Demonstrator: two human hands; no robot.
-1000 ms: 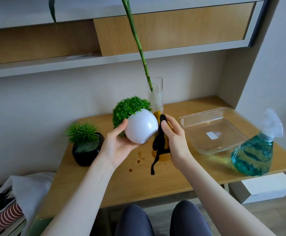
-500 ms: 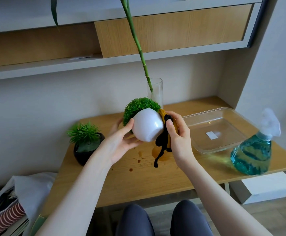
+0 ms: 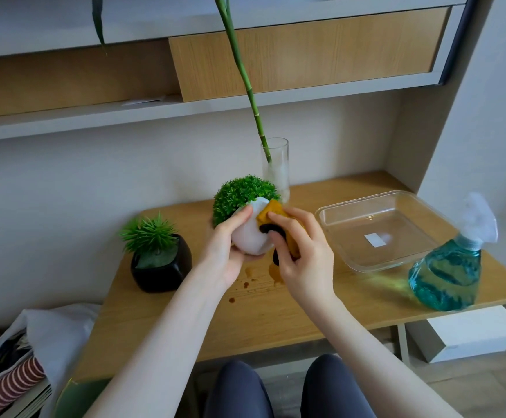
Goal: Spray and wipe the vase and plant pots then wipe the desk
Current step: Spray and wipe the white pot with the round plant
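Holding the white pot [image 3: 250, 236] above the desk [image 3: 275, 312], the left hand [image 3: 226, 254] curls round its near-left side. Pot tilted: its opening and green tuft [image 3: 242, 194] point far-left, base toward the near right. Right hand [image 3: 303, 260] grips the yellow-and-black cloth [image 3: 275, 214], pressed against the pot's right side. Glass vase [image 3: 275, 167] upright behind, holding one green stem [image 3: 245, 82] leaning left. Black pot [image 3: 162, 267] at left holds a spiky plant. Clear tray [image 3: 378, 233] at right, a white label inside. Spray bottle [image 3: 447, 270], blue liquid, near right. Brown spots [image 3: 247, 282] on desk below the hands.
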